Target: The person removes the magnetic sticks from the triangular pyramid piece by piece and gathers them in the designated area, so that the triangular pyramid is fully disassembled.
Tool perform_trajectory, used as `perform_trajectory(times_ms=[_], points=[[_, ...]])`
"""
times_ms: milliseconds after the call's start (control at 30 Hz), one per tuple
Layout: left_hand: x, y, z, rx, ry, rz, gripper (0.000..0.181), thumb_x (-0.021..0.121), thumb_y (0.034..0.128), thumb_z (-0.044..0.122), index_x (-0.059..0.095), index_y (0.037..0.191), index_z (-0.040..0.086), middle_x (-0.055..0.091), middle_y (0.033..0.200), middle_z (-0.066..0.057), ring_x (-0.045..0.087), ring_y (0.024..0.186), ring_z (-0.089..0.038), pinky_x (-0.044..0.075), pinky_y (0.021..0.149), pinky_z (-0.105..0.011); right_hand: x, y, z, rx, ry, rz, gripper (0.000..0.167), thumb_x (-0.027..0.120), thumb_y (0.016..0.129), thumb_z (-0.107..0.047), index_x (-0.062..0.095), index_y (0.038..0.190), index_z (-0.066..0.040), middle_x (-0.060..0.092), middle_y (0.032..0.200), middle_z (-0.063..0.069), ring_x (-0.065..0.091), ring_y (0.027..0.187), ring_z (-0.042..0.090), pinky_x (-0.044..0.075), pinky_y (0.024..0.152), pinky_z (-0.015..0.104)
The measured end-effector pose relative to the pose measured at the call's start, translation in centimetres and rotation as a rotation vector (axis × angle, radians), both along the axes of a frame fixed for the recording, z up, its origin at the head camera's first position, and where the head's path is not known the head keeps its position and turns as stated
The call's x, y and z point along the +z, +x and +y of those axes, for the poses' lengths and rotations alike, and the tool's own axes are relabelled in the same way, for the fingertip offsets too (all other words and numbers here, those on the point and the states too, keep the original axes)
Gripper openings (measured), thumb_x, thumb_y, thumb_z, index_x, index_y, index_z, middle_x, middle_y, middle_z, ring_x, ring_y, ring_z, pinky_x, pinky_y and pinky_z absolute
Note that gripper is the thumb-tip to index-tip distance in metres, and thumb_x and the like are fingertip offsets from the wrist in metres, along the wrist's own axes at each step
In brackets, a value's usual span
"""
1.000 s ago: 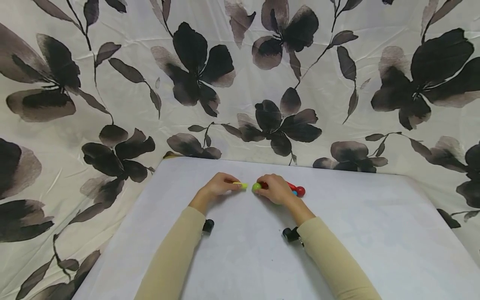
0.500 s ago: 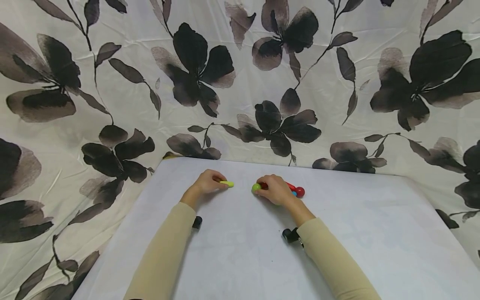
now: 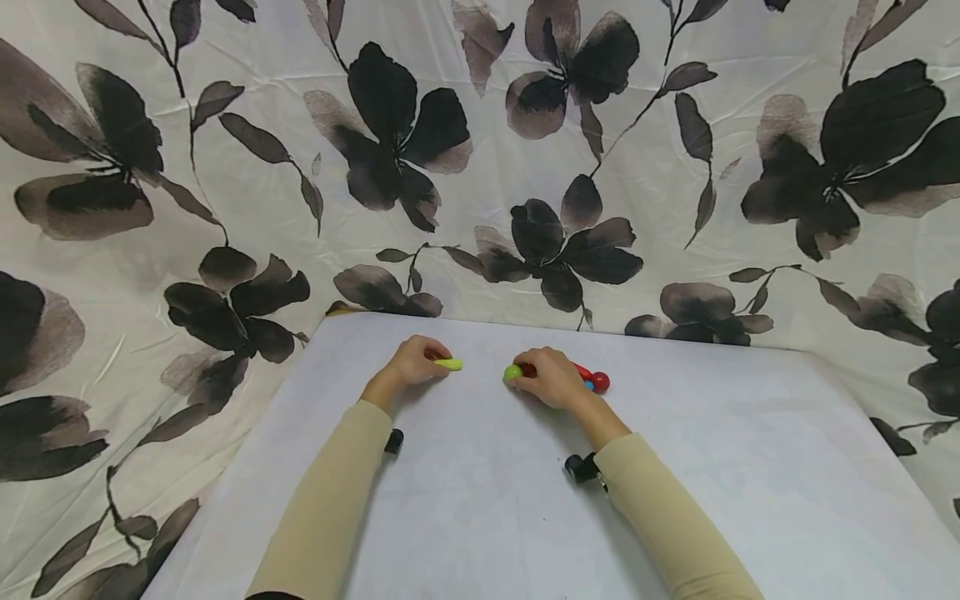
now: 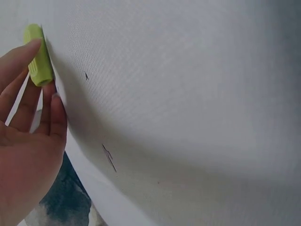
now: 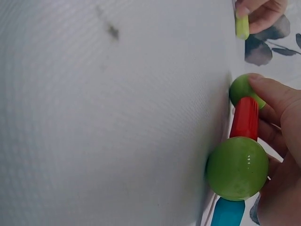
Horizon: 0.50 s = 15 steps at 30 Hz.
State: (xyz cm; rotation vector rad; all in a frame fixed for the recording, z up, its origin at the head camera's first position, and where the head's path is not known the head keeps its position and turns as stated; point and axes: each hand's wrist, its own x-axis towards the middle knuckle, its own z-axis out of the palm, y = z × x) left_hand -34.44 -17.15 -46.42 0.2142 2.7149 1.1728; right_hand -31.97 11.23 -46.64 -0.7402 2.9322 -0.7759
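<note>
Left hand (image 3: 411, 360) pinches the yellow stick (image 3: 452, 364) just left of centre in the head view, right hand (image 3: 553, 378) grips the green ball (image 3: 512, 374) near centre, and joining seems underway, probably calling next for lining stick up with ball

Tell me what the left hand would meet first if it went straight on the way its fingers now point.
Probably the green ball at the right hand, met first by the yellow-green rod in the left hand; exact depth is unclear.

Lime stick (image 4: 43, 65), green ball (image 5: 241, 89), red rod (image 5: 245, 120), black-flowered backdrop (image 3: 465, 187)
</note>
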Motion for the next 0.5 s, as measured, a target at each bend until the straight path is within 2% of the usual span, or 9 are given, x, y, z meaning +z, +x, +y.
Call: perform_trajectory(times_ms=[500], points=[[-0.1, -0.03, 0.02, 0.006, -0.018, -0.003, 0.029, 0.077, 0.0875, 0.003, 0.072, 0.116, 0.0, 0.068, 0.111, -0.013, 0.057, 0.102, -0.027, 0.047, 0.095, -0.039, -0.08, -0.15, 0.11, 0.011, 0.0, -0.007, 0.037, 0.076, 0.094, -0.028, 0.072, 0.124, -0.007, 0.072, 0.117, 0.007, 0.058, 0.102, 0.025, 0.048, 0.096, 0.045]])
